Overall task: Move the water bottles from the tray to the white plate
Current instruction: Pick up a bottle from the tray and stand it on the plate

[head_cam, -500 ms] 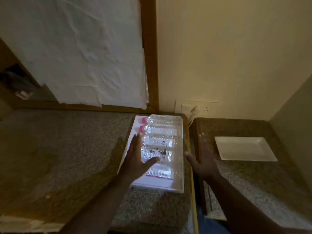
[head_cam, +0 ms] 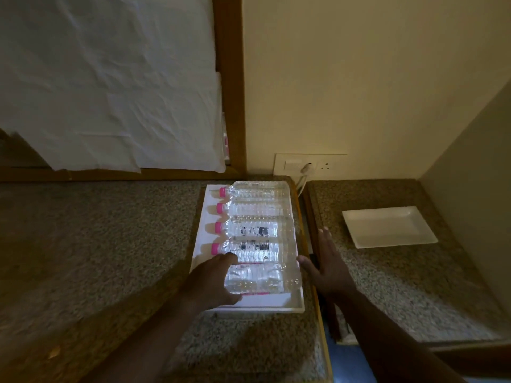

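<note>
Several clear water bottles with pink caps lie side by side in a white tray point(head_cam: 199, 230) on the left granite counter. The nearest bottle point(head_cam: 262, 279) has its neck end covered by my left hand point(head_cam: 211, 283), whose fingers curl around it. My right hand point(head_cam: 330, 268) is spread flat just right of the tray, its thumb close to that bottle's base; contact is unclear. The white plate point(head_cam: 388, 226) sits bare on the right counter, beyond my right hand.
A gap point(head_cam: 325, 324) with wooden edging separates the two granite counters. A wall socket with a plugged-in cable point(head_cam: 305, 170) sits behind the tray. A white cloth point(head_cam: 110, 87) hangs on the wall at the left. A side wall borders the right counter.
My left hand has pulled back from the middle bottles to the nearest one and curled onto its neck end. My right hand has edged closer to the tray's right side.
</note>
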Action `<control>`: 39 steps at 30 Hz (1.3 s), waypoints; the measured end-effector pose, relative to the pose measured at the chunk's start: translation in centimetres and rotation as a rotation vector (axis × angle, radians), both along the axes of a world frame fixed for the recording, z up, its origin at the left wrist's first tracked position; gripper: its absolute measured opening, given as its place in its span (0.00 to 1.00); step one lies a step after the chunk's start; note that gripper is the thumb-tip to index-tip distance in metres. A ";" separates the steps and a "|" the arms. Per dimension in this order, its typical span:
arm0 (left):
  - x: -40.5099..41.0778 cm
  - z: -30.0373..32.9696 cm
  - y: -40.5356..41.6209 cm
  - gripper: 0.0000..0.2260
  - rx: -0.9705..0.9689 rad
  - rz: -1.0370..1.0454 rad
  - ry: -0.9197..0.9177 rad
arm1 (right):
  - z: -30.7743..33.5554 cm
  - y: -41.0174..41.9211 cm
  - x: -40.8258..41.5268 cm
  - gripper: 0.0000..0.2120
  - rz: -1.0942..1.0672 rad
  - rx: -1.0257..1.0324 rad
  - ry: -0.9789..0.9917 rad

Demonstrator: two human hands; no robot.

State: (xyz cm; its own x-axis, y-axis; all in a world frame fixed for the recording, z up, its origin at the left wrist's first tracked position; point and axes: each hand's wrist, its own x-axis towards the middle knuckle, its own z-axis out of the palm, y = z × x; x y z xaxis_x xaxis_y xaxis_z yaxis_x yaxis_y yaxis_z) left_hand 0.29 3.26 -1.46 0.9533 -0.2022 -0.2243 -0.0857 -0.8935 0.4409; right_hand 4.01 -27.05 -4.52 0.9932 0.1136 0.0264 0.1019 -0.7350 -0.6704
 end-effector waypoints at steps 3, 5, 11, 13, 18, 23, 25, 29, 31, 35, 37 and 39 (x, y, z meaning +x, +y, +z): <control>0.9 2.3 0.4 0.34 -0.079 -0.049 -0.047 | 0.1 -1.0 -0.2 0.41 0.006 -0.077 0.004; 1.4 4.3 -0.2 0.35 -0.189 -0.066 -0.099 | -0.3 -2.3 -0.8 0.37 0.026 -0.154 -0.001; 1.5 6.5 -4.6 0.28 -0.652 0.053 -0.161 | -3.2 -5.5 -2.8 0.32 0.054 -0.357 0.113; 1.0 5.4 -6.4 0.28 -0.736 0.179 -0.116 | -4.2 -5.9 -2.9 0.31 0.054 -0.380 0.102; 0.7 4.2 -8.5 0.29 -0.837 0.578 -0.088 | -5.7 -6.8 -2.9 0.28 0.096 -0.387 -0.006; 2.2 6.0 -10.2 0.21 -0.848 0.564 -0.195 | -6.1 -8.2 -2.9 0.30 0.152 -0.438 0.029; 3.2 7.4 -11.3 0.23 -0.905 0.607 -0.213 | -6.1 -9.3 -3.1 0.29 0.151 -0.473 0.029; 5.7 9.7 -14.6 0.25 -0.938 0.602 -0.229 | -5.8 -11.7 -3.0 0.29 0.109 -0.505 0.071; 7.0 10.2 -17.0 0.23 -0.933 0.516 -0.221 | -5.8 -12.8 -2.8 0.30 0.090 -0.514 0.081; 10.0 9.2 -23.3 0.23 -0.898 0.389 -0.147 | -6.1 -15.0 -3.3 0.31 0.051 -0.495 0.073; 11.6 8.8 -26.9 0.24 -0.896 0.311 -0.135 | -6.3 -16.0 -3.6 0.32 0.036 -0.497 0.083; 13.4 8.7 -30.8 0.24 -0.880 0.213 -0.133 | -6.5 -17.3 -3.7 0.33 0.019 -0.490 0.096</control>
State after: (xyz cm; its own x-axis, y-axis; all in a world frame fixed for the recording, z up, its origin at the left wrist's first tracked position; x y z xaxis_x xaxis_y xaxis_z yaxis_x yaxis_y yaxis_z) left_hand 13.71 -27.55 7.22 0.9970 -0.0647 0.0419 -0.0564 -0.2421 0.9686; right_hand 0.28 -44.37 -11.01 0.9861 0.1083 -0.1260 0.0736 -0.9646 -0.2533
